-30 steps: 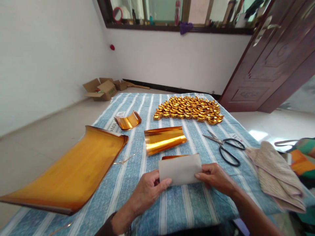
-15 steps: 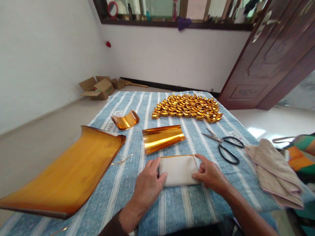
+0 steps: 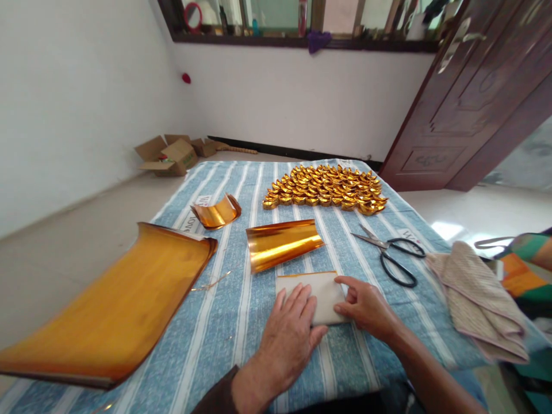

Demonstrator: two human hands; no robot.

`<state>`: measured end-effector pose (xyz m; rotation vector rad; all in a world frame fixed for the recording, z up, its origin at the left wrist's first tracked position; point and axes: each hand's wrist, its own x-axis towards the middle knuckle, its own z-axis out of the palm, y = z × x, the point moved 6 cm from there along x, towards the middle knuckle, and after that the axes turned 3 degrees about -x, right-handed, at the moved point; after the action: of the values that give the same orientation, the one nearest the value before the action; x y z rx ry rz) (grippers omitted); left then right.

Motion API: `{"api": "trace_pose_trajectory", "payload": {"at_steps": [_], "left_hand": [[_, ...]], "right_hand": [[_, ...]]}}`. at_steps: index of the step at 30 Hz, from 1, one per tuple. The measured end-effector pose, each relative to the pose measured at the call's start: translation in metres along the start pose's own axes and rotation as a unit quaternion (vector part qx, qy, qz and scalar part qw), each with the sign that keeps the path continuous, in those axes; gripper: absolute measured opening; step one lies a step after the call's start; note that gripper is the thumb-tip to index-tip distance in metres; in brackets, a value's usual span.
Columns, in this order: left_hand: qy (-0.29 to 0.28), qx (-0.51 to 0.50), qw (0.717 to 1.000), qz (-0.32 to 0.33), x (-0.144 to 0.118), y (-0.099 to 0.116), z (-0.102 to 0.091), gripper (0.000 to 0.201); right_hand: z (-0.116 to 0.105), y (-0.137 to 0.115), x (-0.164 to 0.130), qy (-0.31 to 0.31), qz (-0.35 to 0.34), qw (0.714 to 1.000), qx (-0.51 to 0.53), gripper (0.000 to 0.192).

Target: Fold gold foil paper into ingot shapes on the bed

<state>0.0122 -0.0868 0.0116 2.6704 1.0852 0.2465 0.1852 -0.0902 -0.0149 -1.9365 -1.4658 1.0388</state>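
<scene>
Our left hand (image 3: 290,333) lay flat, fingers extended, on the folded paper (image 3: 324,293), its long axis crosswise; right hand (image 3: 366,307) fingers pinched its right edge.

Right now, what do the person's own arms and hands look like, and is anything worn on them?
Both hands are bare: no gloves, rings or watch show. The left hand comes out of a dark brown sleeve that ends at the wrist. The right hand leads to a forearm with no sleeve as far as the picture's lower edge. Fingernails are short and unpainted.
</scene>
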Motion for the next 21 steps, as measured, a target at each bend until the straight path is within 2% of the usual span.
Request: {"api": "trace_pose_trajectory", "payload": {"at_steps": [8,16,21], "left_hand": [[-0.049,-0.003,0.999,-0.005,0.0016,0.0005,0.0004,0.05],[-0.025,-0.008,1.0,-0.006,0.0003,-0.0022,0.0049,0.054],[-0.03,0.017,0.999,0.005,-0.0006,-0.0004,0.0065,0.056]], "right_hand": [[-0.0033,-0.0032,-0.0015,0.012,0.005,0.999,-0.033,0.054],[-0.002,-0.0008,-0.0013,0.016,0.012,1.0,-0.02,0.054],[-0.002,-0.0016,-0.0006,0.015,0.022,0.999,-0.018,0.049]]}}
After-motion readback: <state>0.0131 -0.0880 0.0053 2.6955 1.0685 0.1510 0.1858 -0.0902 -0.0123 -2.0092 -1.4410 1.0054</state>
